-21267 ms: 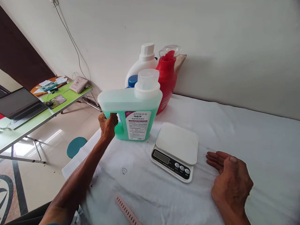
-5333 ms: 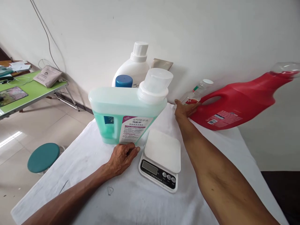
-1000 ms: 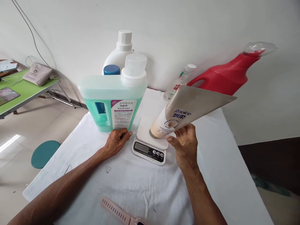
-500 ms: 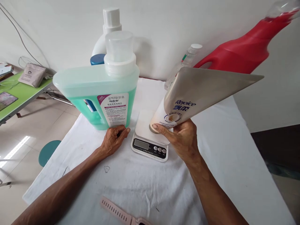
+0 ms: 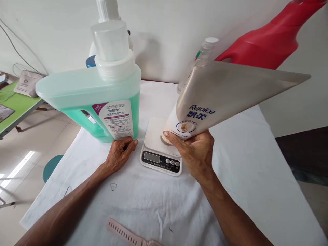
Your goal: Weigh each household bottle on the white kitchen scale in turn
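Observation:
My right hand [image 5: 198, 153] is wrapped round the lower part of a Rejoice shampoo bottle [image 5: 215, 99], thumb across its front. The bottle leans to the right, its lower end over the plate of a white kitchen scale [image 5: 153, 136]; whether it touches the plate I cannot tell. No digits show on the scale's dark-framed display. To the left, my left hand [image 5: 120, 153] rests on the white cloth with its fingers curled and nothing visible in them. Right behind it stands a large jug of green liquid detergent [image 5: 89, 92] with a clear cap.
Against the wall, a white-capped bottle [image 5: 107, 10] is partly hidden by the jug. A clear bottle [image 5: 205, 48] and a red jug [image 5: 263, 44] stand at the back right. A pink watch strap [image 5: 125, 234] lies on the cloth [image 5: 246, 164] at the front.
The view has shifted slightly, so the detergent jug looks larger and further left. The shampoo bottle stays in my right hand over the scale. My left hand keeps its curled pose.

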A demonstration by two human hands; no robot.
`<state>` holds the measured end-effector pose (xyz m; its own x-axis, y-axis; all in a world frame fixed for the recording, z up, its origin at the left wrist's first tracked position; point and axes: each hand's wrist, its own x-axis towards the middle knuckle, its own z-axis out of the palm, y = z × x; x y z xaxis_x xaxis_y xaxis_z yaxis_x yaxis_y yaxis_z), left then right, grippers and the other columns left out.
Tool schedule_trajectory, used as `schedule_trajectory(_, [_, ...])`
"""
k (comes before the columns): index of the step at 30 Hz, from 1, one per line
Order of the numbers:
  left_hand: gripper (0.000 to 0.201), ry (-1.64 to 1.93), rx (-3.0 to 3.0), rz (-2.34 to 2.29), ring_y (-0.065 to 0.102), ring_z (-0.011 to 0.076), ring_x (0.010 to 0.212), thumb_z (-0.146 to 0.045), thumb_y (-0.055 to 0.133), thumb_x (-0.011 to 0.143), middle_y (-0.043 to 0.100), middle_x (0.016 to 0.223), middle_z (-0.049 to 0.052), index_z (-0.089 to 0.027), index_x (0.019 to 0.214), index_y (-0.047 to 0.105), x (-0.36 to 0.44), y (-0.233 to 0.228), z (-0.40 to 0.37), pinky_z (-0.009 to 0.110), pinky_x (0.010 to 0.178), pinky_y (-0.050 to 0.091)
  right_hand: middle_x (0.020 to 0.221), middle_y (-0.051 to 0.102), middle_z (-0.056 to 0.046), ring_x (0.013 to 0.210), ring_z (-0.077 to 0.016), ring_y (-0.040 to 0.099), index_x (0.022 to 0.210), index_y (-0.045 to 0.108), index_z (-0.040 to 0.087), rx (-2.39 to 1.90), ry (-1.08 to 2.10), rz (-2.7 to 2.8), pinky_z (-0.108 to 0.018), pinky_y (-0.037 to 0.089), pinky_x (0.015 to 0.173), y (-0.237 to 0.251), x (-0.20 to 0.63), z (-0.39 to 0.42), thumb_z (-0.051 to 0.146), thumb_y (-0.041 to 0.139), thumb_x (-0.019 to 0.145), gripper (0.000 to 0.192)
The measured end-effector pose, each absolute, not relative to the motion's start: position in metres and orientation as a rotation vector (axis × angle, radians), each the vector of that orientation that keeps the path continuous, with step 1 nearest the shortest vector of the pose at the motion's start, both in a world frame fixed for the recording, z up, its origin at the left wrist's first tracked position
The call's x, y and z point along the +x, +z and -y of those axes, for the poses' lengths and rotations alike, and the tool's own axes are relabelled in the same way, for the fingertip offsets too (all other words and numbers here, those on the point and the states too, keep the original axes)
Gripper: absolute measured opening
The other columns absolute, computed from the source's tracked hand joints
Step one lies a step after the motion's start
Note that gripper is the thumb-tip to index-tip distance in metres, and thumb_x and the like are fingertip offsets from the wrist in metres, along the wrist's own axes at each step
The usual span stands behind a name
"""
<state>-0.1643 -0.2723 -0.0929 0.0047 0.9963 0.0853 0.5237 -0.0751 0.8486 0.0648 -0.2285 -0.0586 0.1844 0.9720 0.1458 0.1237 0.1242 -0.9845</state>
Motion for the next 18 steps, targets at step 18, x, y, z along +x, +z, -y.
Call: schedule_trajectory(18, [0.046,0.955,1.725,-1.636,0.04,0.0115,0.056,-0.047,0.053,0.1,0.043,0.058,-0.002,-0.02,0.063,0.055,-0.163,-0.087,0.272,0.028,0.057,0.031,0.099,0.078,-0.003,0.091,-0.0251,0.074,0.099,0.073,0.025,-1.336,0.588,1.062,-0.044,0.065,0.084,-0.053,0.15,0.21,0.05,0.098,0.066,0.048])
